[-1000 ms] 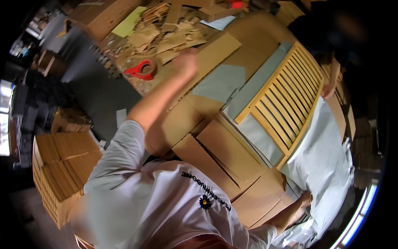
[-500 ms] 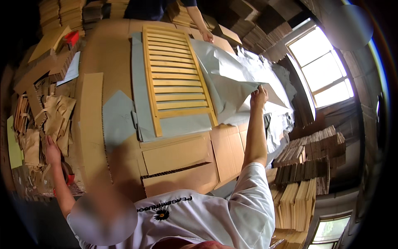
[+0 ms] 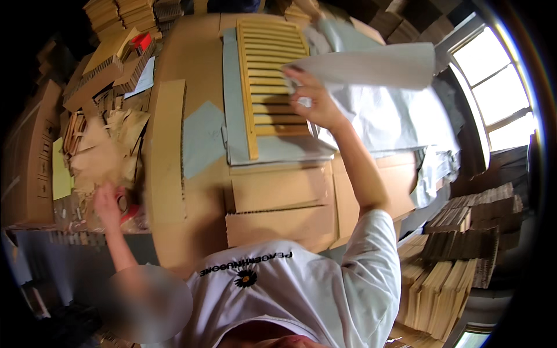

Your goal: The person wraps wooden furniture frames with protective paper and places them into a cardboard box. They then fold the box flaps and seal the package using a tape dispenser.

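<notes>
A slatted wooden panel point(image 3: 250, 110) lies on a grey sheet point(image 3: 232, 69) over the cardboard-covered table. My right hand point(image 3: 316, 100) is closed on the edge of a thin grey-white wrapping sheet point(image 3: 377, 65), held up above the panel's right side so that it partly hides the slats. Off to the left, my left hand point(image 3: 107, 203) is closed on a piece of brown paper point(image 3: 96, 153), blurred by motion, at the front of a heap of torn brown paper point(image 3: 130, 127). Right beside that hand is a roll of tape point(image 3: 122, 202) with red on it.
Another person's hand point(image 3: 307, 8) is at the table's far edge. A long cardboard strip point(image 3: 167, 133) lies left of the panel, and flat cardboard pieces point(image 3: 278, 188) lie in front. Stacked wooden parts point(image 3: 438, 296) stand at the right, a large carton point(image 3: 29, 156) at the left.
My right hand has drawn the wrapping sheet leftward over the panel. My left hand has raised a brown paper piece from the heap. The view has shifted, and the other person's hand has moved farther off.
</notes>
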A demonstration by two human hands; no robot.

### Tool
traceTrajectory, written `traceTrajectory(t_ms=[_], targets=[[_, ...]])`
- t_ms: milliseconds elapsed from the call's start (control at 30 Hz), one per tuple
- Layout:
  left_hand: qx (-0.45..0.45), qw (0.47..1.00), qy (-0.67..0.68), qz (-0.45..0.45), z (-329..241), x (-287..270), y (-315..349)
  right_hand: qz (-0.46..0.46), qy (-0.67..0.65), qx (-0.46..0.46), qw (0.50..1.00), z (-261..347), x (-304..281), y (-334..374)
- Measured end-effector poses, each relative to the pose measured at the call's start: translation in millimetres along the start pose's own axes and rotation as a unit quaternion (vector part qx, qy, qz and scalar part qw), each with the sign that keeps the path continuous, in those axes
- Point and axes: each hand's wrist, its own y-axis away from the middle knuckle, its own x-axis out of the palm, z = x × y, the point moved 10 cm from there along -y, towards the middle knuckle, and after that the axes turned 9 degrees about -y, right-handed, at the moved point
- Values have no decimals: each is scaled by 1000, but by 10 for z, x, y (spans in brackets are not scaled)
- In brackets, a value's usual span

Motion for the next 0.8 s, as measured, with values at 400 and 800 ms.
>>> traceTrajectory(t_ms=[400, 800], targets=[[519, 683, 76, 508, -4380, 578, 1919, 341, 26, 35, 939, -82, 1341, 309], [288, 748, 275, 531, -4853, 2293, 1108, 225, -181, 480, 828, -792, -126, 2311]])
